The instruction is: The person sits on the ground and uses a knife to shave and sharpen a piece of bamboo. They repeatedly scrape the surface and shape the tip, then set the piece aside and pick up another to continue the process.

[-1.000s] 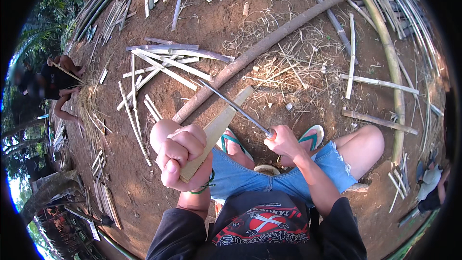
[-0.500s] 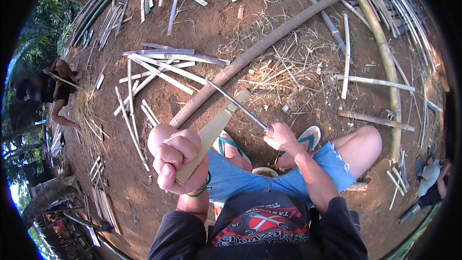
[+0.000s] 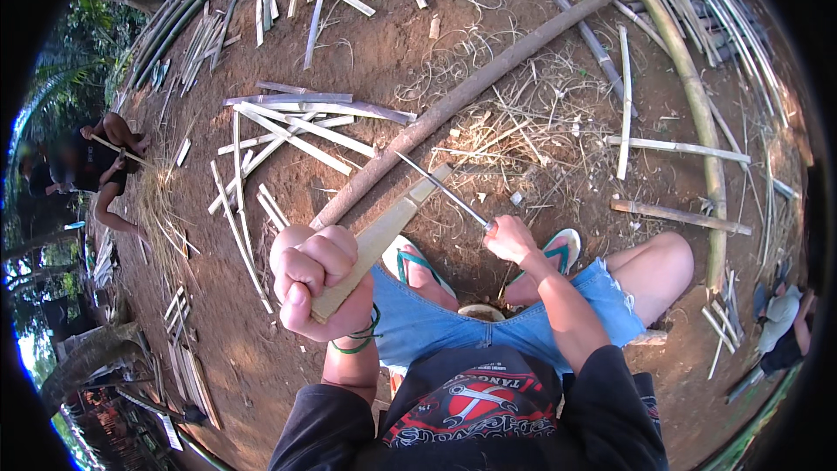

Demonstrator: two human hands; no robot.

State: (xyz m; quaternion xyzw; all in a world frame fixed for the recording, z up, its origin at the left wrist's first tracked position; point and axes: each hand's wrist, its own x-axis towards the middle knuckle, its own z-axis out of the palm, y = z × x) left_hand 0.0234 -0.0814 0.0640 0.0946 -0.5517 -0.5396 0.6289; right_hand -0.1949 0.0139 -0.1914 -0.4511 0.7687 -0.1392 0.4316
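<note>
My left hand (image 3: 316, 281) is closed in a fist around the near end of a split bamboo strip (image 3: 380, 242), which slants away to the upper right. My right hand (image 3: 513, 241) grips the handle of a knife, most of that handle hidden by my fingers. The knife's long, thin blade (image 3: 460, 202) points to the upper left and crosses the strip close to its far end. Whether the edge touches the strip there, I cannot tell. Beyond both hands lies a brown wooden pole (image 3: 488, 78), set diagonally across the ground.
Thin shavings (image 3: 532, 135) litter the dirt past my feet. Split bamboo pieces (image 3: 296, 113) lie heaped on the left, and a long bamboo pole (image 3: 697, 113) runs down the right. Another person (image 3: 109, 153) squats at the far left; a second person (image 3: 779, 318) is at the right edge.
The knife and my right hand have moved slightly right and away from me, so the blade crosses nearer the strip's far end. My left hand has shifted slightly left, still gripping the strip.
</note>
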